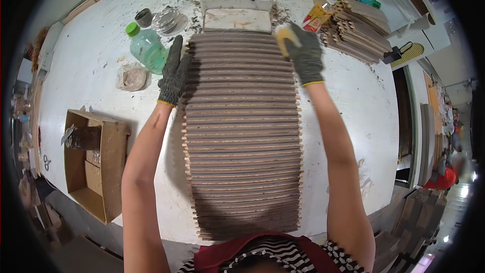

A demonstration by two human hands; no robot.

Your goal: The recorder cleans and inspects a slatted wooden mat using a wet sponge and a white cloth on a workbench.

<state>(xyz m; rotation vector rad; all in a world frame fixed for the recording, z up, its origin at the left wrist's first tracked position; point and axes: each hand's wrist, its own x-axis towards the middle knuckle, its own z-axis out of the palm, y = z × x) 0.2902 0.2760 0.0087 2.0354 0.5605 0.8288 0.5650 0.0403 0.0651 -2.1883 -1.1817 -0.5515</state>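
Note:
A long row of thin brown wooden strips (242, 121), packed side by side with notched ends, runs down the middle of the white table (348, 106). My left hand (174, 73), in a dark grey knit glove with a yellow cuff, lies against the row's upper left edge with its fingers stretched out. At the upper right corner, my right hand (308, 53), in a matching glove, is closed on a yellow sponge-like pad (285, 40). The pad is slightly blurred and partly hidden by the glove. Two white wrapped blocks (237, 20) stand against the row's far end.
Left of the row are a green plastic bottle (145, 48), a plastic-wrapped bowl (169, 20), a small tub (132, 77) and a cardboard box (113, 167). At the far right stand a stack of wooden pieces (353, 30) and a yellow-red carton (317, 17). Dark crumbs litter the far table.

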